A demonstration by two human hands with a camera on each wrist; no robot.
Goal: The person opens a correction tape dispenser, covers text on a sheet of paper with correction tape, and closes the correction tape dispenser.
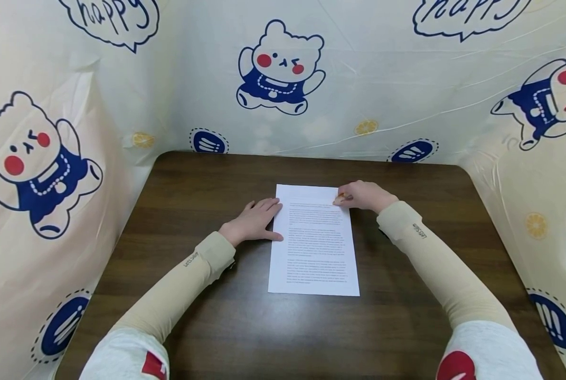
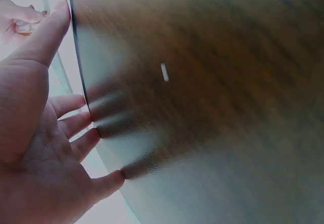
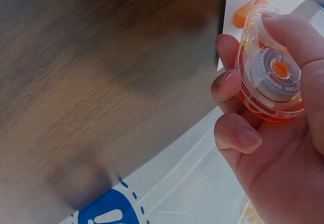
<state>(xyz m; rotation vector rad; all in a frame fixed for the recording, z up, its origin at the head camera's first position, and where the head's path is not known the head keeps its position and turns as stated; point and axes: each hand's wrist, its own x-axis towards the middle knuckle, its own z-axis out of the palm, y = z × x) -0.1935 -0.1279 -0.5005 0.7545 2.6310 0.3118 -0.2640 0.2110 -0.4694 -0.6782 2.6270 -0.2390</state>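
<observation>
A single white, rectangular sheet of printed paper [image 1: 313, 248] is laid upright to the wearer on a dark brown, wood-grained table [image 1: 207, 332], apparently so that its lines can be read straight on. Its left edge is touched by the left hand [image 1: 253, 221], whose fingers are spread and wrapped around nothing; by this, it seems, the sheet is kept from sliding. By the curled fingers and thumb of the right hand [image 1: 366, 196], a rounded correction-tape dispenser of clear plastic with orange parts [image 3: 276, 77] is grasped at the sheet's upper right edge. Its orange nose is directed over the paper, presumably so that the tip can be steered finely; whether the tip is in contact cannot be told. In all, two hands, one dispenser and one sheet are counted, with three blue-dressed cartoon bears [image 1: 273, 92] printed on the white plastic backdrop [image 1: 383, 79].
</observation>
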